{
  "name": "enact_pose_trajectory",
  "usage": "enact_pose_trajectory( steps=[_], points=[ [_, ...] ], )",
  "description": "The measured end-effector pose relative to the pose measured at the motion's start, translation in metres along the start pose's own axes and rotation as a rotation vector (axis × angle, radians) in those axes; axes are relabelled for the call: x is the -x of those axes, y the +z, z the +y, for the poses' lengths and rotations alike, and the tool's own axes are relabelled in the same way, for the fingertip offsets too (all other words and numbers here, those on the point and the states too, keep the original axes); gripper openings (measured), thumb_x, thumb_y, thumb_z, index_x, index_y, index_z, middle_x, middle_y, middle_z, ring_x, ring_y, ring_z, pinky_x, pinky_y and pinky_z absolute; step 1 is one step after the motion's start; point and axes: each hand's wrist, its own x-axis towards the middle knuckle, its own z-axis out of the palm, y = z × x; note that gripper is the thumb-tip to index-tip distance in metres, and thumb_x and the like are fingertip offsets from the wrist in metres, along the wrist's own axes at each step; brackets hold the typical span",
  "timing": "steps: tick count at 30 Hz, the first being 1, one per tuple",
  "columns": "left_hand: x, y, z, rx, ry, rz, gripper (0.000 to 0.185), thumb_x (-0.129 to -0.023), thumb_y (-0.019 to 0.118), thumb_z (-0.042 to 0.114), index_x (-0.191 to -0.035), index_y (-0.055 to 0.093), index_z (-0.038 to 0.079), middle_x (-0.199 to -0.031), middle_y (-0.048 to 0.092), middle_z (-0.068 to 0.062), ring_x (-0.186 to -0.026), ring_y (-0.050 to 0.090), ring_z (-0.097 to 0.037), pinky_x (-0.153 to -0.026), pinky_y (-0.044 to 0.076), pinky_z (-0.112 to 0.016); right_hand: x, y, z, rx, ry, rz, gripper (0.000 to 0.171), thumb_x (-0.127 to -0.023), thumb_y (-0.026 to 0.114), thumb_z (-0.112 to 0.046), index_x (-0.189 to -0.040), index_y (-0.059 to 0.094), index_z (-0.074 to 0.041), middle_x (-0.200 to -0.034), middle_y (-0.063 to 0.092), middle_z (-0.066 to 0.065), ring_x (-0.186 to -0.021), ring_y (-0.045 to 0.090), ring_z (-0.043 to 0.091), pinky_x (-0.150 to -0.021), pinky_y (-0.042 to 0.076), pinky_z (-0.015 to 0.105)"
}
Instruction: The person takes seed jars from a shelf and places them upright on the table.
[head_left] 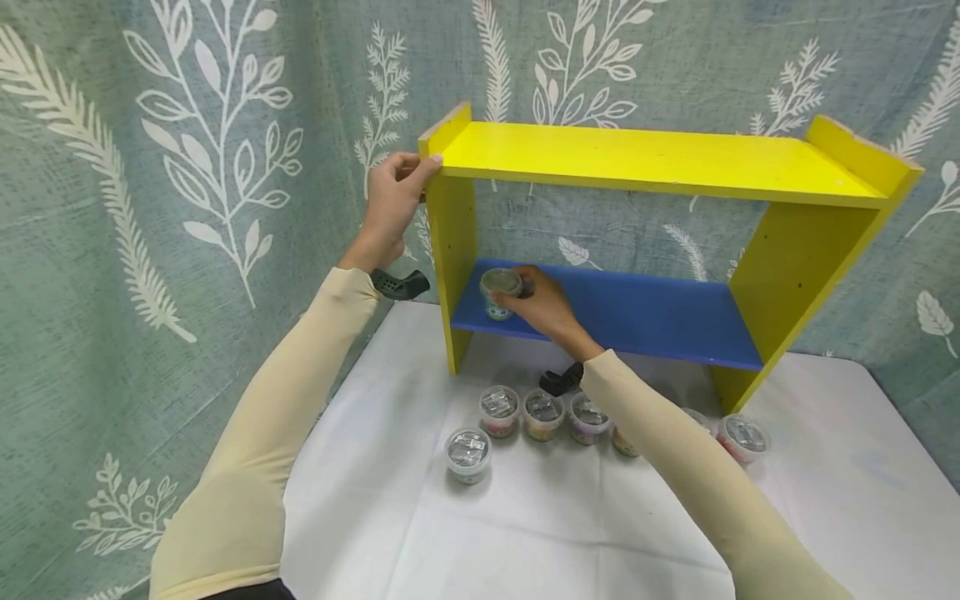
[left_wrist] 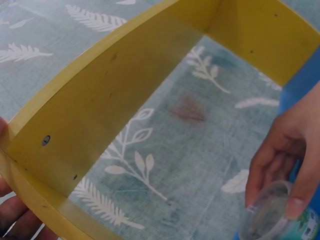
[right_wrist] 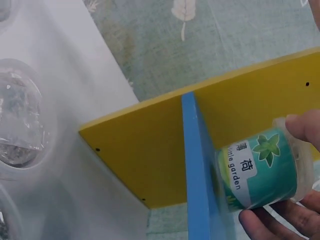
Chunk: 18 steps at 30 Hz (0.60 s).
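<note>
My right hand (head_left: 547, 307) holds a small clear plastic tub (head_left: 498, 287) at the left end of a blue shelf board (head_left: 645, 308). The right wrist view shows the tub's teal label (right_wrist: 270, 172), with a leaf picture and "little garden" on it. Thumb and fingers grip opposite sides near the tub's lid, and its base is at the board. My left hand (head_left: 395, 196) grips the upper front corner of the yellow shelf unit's left side panel (head_left: 456, 242), thumb on the front edge and fingers behind.
Several lidded tubs stand in a row on the white table (head_left: 375, 500) in front of the unit; one tub (head_left: 468, 454) sits nearer, and another (head_left: 744, 437) is at the right. My right forearm partly covers the row. A green leaf-patterned cloth (head_left: 315, 208) hangs behind.
</note>
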Motion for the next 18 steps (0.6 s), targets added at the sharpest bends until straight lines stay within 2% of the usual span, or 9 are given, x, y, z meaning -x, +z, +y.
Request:
enact_pose_trajectory(
  steps=[6,13,18],
  points=[
    [0.001,0.001,0.001,-0.009,0.015,0.004,0.043,-0.097,0.072,0.041,-0.124,0.066,0.009,-0.116,0.063,-0.004,-0.101,0.061,-0.020,-0.092,0.050,-0.033,0.008,-0.003,-0.002,0.027,-0.037,0.005,0.079,-0.091,0.075,-0.054,-0.152,0.045,-0.014,-0.143,0.055,0.007,-0.117,0.060,0.023,-0.089,0.054,0.045],
    [0.001,0.001,0.002,-0.009,0.015,0.001,0.044,-0.097,0.072,0.042,-0.126,0.066,0.009,-0.116,0.062,-0.004,-0.102,0.061,-0.020,-0.093,0.049,-0.033,0.018,-0.004,-0.001,0.055,-0.099,0.028,0.067,-0.092,0.076,-0.045,-0.145,0.053,-0.011,-0.129,0.063,0.007,-0.107,0.064,0.021,-0.083,0.056,0.040],
    [0.002,0.001,0.000,-0.030,0.007,0.003,0.045,-0.097,0.071,0.043,-0.127,0.065,0.010,-0.118,0.062,-0.004,-0.103,0.061,-0.020,-0.094,0.049,-0.033,0.027,-0.006,0.002,0.054,-0.116,0.024,0.060,-0.091,0.078,-0.042,-0.139,0.058,-0.013,-0.120,0.066,0.004,-0.103,0.065,0.019,-0.080,0.055,0.039]
  ],
)
